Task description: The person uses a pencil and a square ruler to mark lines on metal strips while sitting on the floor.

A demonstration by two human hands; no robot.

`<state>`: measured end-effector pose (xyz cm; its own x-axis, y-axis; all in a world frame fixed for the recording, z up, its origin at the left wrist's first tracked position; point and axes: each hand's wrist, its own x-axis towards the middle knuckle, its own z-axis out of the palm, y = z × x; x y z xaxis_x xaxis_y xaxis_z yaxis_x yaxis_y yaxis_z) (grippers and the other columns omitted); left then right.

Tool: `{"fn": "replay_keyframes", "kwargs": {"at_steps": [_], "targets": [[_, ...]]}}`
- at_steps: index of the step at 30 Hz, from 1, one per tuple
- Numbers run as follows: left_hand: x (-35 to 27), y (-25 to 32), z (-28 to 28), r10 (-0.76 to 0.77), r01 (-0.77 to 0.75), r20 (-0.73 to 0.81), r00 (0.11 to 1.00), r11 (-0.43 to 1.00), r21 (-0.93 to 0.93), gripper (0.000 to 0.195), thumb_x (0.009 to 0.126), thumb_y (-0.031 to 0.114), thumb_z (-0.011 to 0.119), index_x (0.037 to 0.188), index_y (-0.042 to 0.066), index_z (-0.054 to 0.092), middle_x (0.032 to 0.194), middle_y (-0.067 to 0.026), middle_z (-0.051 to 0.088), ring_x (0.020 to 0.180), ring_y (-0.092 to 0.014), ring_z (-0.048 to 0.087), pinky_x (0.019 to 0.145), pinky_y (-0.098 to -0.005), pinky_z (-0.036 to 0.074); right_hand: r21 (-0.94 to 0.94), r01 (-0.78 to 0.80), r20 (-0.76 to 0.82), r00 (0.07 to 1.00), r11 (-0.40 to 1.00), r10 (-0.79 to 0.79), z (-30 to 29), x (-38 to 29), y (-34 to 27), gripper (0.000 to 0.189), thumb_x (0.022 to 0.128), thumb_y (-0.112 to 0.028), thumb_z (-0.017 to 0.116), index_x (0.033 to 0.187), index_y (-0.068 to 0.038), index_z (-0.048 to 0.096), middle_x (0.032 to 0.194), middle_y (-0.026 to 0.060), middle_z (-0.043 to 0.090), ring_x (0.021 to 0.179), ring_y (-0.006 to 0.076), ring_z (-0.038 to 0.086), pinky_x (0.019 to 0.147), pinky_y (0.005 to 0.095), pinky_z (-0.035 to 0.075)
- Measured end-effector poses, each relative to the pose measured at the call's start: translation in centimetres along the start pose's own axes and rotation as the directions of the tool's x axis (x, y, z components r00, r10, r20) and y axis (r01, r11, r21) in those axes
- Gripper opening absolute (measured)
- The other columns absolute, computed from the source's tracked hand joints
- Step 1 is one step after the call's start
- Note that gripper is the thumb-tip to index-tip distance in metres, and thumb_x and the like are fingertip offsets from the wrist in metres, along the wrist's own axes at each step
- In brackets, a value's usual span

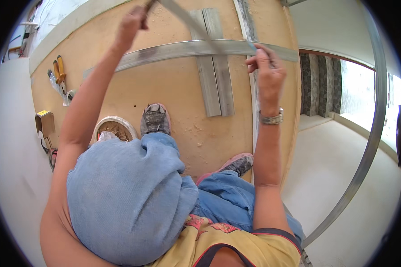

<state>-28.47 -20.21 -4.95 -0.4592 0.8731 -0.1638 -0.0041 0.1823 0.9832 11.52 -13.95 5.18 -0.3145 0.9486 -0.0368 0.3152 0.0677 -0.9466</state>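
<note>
My left hand, at the top of the view, grips the dark handle of a long flat blade. That blade is blurred, so I cannot tell its exact kind. It slants down to the right over a long galvanized metal profile. My right hand, with a watch on the wrist, pinches a small thin blue object, possibly a pen, near the profile's right part. Two shorter metal profiles lie side by side, crosswise to the long one, which passes over them.
Orange-handled pliers lie at left by a plastic bag. A round bucket holds wood shavings. Near the left wall stands a small box. Shavings litter the tan board. A metal rail curves along the right, beyond the board's edge.
</note>
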Motion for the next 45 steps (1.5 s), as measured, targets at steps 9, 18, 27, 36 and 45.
{"fn": "replay_keyframes", "kwargs": {"at_steps": [9, 18, 27, 36, 45], "targets": [[-1.7, 4.0, 1.9, 0.672, -0.559, -0.033, 0.740, 0.640, 0.527, 0.013, 0.104, 0.016, 0.070, 0.112, 0.009, 0.063, 0.086, -0.0029, 0.065, 0.071, -0.016, 0.062, 0.070, -0.0313, 0.054, 0.367, -0.044, -0.164, 0.980, 0.929, 0.112, -2.1, 1.3, 0.7, 0.023, 0.110, -0.013, 0.065, 0.121, 0.004, 0.075, 0.082, 0.0092, 0.076, 0.064, 0.0103, 0.063, 0.063, 0.0254, 0.052], [-10.5, -3.6, 5.2, 0.552, -0.772, 0.541, 0.634, 0.418, 0.479, 0.041, 0.082, 0.001, 0.078, 0.119, 0.015, 0.070, 0.114, -0.0064, 0.064, 0.105, -0.031, 0.068, 0.097, -0.0468, 0.056, 0.290, -0.079, 0.027, 0.997, 0.954, 0.074, 0.9, -0.5, 0.4, 0.024, 0.110, -0.016, 0.065, 0.121, 0.002, 0.076, 0.082, 0.0067, 0.077, 0.067, 0.0082, 0.063, 0.064, 0.0240, 0.051], [-9.6, -4.7, 5.5, 0.572, -0.817, 0.593, 0.567, 0.298, 0.494, 0.036, 0.081, 0.008, 0.083, 0.114, 0.021, 0.078, 0.115, -0.0039, 0.061, 0.118, -0.032, 0.058, 0.114, -0.0526, 0.046, 0.137, -0.126, 0.074, 0.990, 0.983, 0.116, 4.1, -1.7, 1.3, 0.026, 0.109, -0.019, 0.066, 0.126, -0.001, 0.076, 0.086, 0.0031, 0.078, 0.069, 0.0055, 0.062, 0.062, 0.0242, 0.051], [-9.6, -4.4, 5.7, 0.584, -0.810, 0.570, 0.578, 0.328, 0.486, 0.039, 0.077, 0.009, 0.086, 0.114, 0.022, 0.081, 0.112, -0.0026, 0.062, 0.115, -0.030, 0.059, 0.110, -0.0482, 0.049, -0.247, 0.078, 0.159, 0.986, 0.966, -0.039, 8.5, -4.3, 3.8, 0.032, 0.109, -0.017, 0.062, 0.137, -0.004, 0.071, 0.096, 0.0098, 0.081, 0.072, 0.0126, 0.067, 0.066, 0.0334, 0.054], [-9.4, -4.9, 5.4, 0.572, -0.809, 0.577, 0.583, 0.342, 0.478, 0.033, 0.078, 0.010, 0.086, 0.110, 0.018, 0.081, 0.111, -0.0042, 0.062, 0.117, -0.031, 0.060, 0.114, -0.0479, 0.046, -0.227, 0.109, 0.125, 0.989, 0.968, -0.082, 9.4, -4.0, 4.0, 0.030, 0.109, -0.018, 0.060, 0.131, -0.002, 0.073, 0.091, 0.0239, 0.077, 0.081, 0.0411, 0.076, 0.075, 0.0488, 0.058]]}}
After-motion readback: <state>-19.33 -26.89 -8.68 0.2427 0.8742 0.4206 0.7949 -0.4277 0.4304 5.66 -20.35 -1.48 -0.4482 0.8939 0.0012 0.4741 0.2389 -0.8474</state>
